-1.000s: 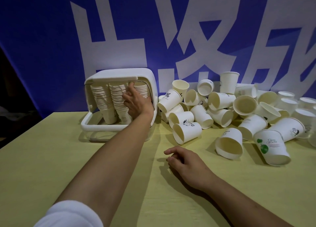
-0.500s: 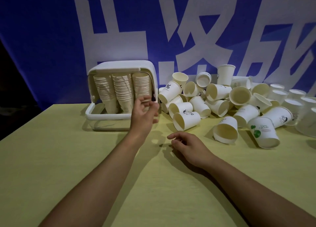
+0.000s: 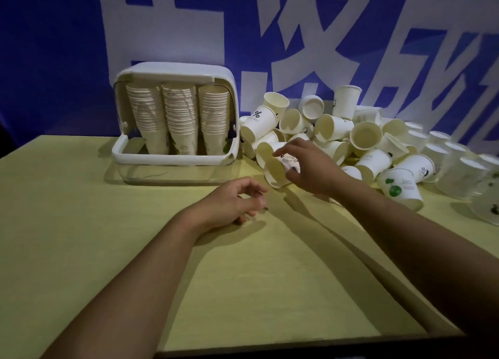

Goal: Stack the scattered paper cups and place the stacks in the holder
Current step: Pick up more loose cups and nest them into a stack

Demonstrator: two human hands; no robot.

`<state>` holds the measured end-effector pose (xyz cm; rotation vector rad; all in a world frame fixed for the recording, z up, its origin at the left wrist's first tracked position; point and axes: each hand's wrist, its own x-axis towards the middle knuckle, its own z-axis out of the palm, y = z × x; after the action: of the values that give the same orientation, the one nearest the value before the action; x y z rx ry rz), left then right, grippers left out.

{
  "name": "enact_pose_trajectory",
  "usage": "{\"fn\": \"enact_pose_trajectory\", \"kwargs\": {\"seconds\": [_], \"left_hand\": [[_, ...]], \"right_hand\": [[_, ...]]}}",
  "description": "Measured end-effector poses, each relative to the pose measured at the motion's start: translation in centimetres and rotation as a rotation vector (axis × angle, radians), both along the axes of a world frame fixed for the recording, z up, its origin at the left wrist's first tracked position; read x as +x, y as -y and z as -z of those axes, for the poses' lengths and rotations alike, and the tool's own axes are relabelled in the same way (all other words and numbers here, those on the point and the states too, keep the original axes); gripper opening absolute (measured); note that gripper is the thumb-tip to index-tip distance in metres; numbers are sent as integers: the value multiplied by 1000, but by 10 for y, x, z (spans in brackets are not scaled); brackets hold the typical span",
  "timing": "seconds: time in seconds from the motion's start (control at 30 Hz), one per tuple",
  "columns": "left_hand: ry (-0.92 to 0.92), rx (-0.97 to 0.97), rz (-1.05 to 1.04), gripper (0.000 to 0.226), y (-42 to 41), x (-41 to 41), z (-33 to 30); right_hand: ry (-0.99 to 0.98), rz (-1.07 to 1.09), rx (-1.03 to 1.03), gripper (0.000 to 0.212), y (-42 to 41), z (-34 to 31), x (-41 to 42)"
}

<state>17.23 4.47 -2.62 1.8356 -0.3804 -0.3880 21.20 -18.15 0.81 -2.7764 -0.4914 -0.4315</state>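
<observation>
A white plastic cup holder (image 3: 175, 72) stands at the back left of the yellow table, its front open, with three upside-down stacks of paper cups (image 3: 181, 120) inside. To its right lies a heap of scattered white paper cups (image 3: 337, 134), most on their sides. My right hand (image 3: 310, 166) reaches into the near edge of the heap, its fingers closing around a cup lying on its side (image 3: 275, 172). My left hand (image 3: 235, 202) rests on the table in front of the holder, fingers loosely curled, holding nothing.
A blue banner with large white characters (image 3: 297, 34) hangs close behind the table. Clear plastic cups (image 3: 464, 175) sit at the far right. The holder's transparent lid (image 3: 162, 172) lies flat in front of it. The table's near edge (image 3: 297, 348) runs along the bottom.
My left hand pulled back from the stacks in the holder to the table. My right hand moved forward from the table onto a cup at the heap's edge.
</observation>
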Motion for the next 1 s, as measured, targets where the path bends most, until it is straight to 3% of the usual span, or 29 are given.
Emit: {"fn": "enact_pose_trajectory", "kwargs": {"seconds": [0.1, 0.23, 0.43, 0.6, 0.77, 0.87, 1.0], "left_hand": [[21, 6, 24, 25, -2, 0, 0], [48, 17, 33, 28, -4, 2, 0], [49, 53, 53, 30, -2, 2, 0], [104, 121, 67, 31, 4, -5, -3], [299, 140, 26, 82, 39, -17, -6], [404, -16, 40, 84, 70, -25, -5], [443, -191, -73, 66, 99, -23, -2]], "right_hand": [[-179, 23, -356, 72, 5, -8, 22], [-194, -8, -424, 76, 4, -7, 30], [-229, -73, -189, 78, -1, 1, 5], [-30, 1, 291, 75, 11, 0, -30], [-67, 14, 587, 69, 21, -1, -75], [-117, 20, 635, 70, 28, 6, -91], [-41, -27, 710, 45, 52, 9, -100]]}}
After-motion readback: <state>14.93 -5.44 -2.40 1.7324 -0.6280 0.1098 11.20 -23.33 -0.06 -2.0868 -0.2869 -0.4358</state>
